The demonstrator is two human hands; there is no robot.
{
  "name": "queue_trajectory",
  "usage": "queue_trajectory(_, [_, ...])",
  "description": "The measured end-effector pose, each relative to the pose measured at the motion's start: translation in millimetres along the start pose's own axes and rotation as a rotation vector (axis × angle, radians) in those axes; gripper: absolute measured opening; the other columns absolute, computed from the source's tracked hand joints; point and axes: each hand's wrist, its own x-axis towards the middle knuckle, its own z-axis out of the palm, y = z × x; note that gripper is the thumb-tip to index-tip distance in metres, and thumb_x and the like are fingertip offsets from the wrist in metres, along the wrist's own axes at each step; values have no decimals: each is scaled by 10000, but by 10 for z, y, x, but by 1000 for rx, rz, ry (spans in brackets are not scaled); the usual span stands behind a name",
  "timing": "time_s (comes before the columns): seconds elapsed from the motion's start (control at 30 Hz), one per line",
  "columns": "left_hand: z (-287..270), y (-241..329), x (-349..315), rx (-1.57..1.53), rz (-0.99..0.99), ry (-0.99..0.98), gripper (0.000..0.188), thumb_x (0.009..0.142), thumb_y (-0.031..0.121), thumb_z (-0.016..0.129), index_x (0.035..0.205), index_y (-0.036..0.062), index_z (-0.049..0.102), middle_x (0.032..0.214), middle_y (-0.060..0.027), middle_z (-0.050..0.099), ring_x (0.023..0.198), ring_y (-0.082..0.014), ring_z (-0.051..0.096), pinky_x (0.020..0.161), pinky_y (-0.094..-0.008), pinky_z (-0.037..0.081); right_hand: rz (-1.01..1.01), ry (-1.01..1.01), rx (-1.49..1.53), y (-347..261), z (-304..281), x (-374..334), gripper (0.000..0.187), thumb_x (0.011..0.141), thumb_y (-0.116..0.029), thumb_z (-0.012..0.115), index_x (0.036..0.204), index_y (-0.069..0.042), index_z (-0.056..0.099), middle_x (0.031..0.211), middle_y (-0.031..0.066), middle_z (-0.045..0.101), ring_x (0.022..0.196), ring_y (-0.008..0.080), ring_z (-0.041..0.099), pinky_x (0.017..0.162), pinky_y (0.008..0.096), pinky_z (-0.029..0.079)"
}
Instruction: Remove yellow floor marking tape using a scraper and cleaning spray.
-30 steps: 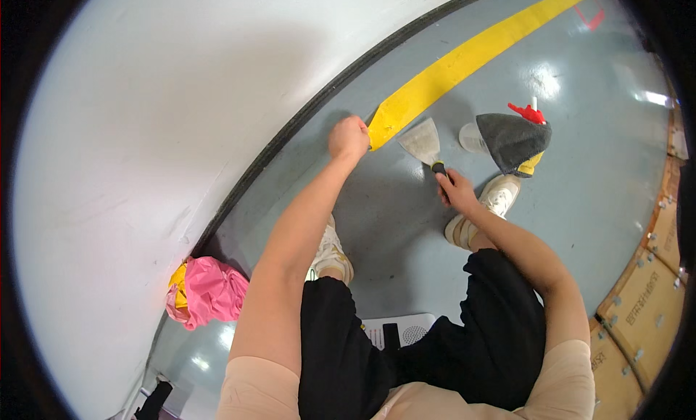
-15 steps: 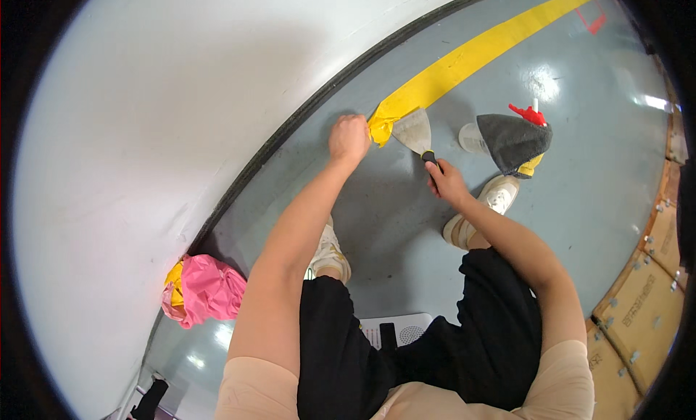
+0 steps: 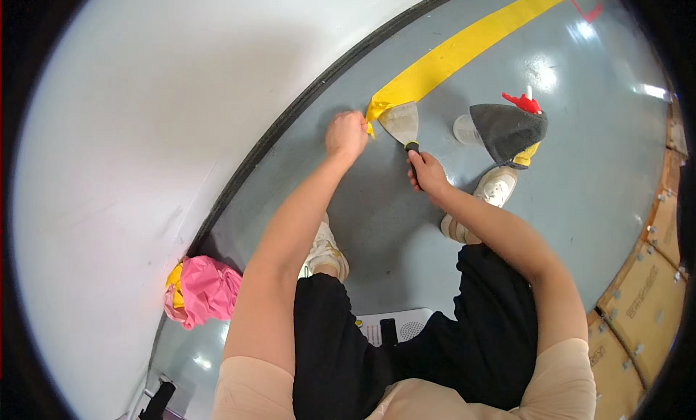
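Note:
A wide band of yellow floor tape (image 3: 464,56) curves along the grey floor beside the wall. Its near end is crumpled and lifted, and my left hand (image 3: 346,136) is closed on that loose end. My right hand (image 3: 426,175) grips the black handle of a scraper (image 3: 401,122). The flat metal blade lies against the floor, its front edge at the underside of the tape's near end, just right of my left hand.
A spray bottle with a red trigger (image 3: 523,102), draped with a dark grey cloth (image 3: 507,133), stands by my right shoe (image 3: 496,188). A pink bag (image 3: 209,293) with yellow stuff inside sits against the white wall (image 3: 167,130). Cardboard boxes (image 3: 649,304) line the right side.
The scraper and my right hand have shifted left and slightly up, bringing the blade closer to my left hand. The left hand still holds the tape end.

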Motion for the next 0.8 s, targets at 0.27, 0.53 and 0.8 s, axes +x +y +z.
queue_trajectory(0.27, [-77, 169, 61, -186, -167, -47, 60, 754, 125, 630, 765, 91, 678, 782, -122, 674, 764, -320, 646, 684, -433, 510, 98, -6, 134, 318, 87, -141, 351, 951, -392, 467, 946, -43, 504, 696, 46, 524, 527, 138, 504, 459, 291, 422])
queue_trajectory(0.53, [0, 35, 31, -161, -187, -68, 78, 753, 116, 610, 778, 104, 683, 799, -123, 676, 771, -309, 650, 683, -417, 511, 27, -16, 105, 243, 134, -36, 346, 951, -394, 462, 949, -50, 498, 690, 43, 519, 524, 136, 498, 468, 288, 423])
queue_trajectory(0.8, [8, -46, 0, -84, -168, -74, 89, 769, 147, 619, 808, 92, 675, 793, -107, 680, 758, -287, 654, 676, -409, 505, 4, -42, 21, 105, -153, 68, 351, 944, -400, 471, 919, -53, 514, 665, 33, 514, 491, 121, 478, 427, 269, 392])
